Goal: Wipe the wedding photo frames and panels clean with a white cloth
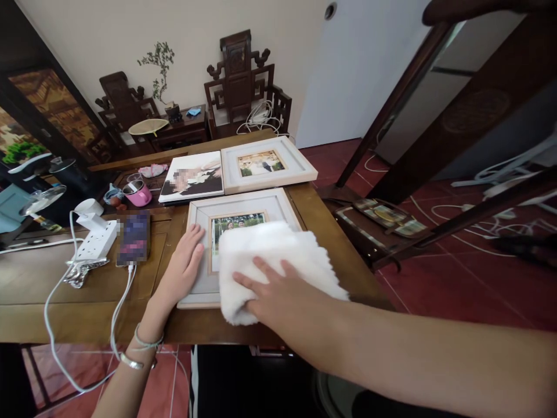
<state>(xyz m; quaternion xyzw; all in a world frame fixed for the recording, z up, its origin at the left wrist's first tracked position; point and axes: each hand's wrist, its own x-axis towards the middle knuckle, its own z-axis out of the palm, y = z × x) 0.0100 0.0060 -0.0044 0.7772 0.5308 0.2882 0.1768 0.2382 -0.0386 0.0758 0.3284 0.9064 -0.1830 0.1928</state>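
Observation:
A picture frame [199, 290] with a pale wide border lies flat near the table's front edge. Across its lower right part is a fluffy white cloth [278, 247], which hides part of the photo and the frame's corner. My right hand [278, 290] presses down on this cloth, fingers spread over it and some fingertips sunk in its folds. On the frame's left side rests my left hand [186, 264], its fingers stretched out and lying flat along the border, with nothing held.
Behind lie another framed photo [300, 162] and a photo panel [167, 190]. To the left are a phone [134, 238] on a charging cable, a white power strip [96, 241] and a pink mug [138, 194]. A dark wooden chair [383, 226] stands right of the table [343, 249].

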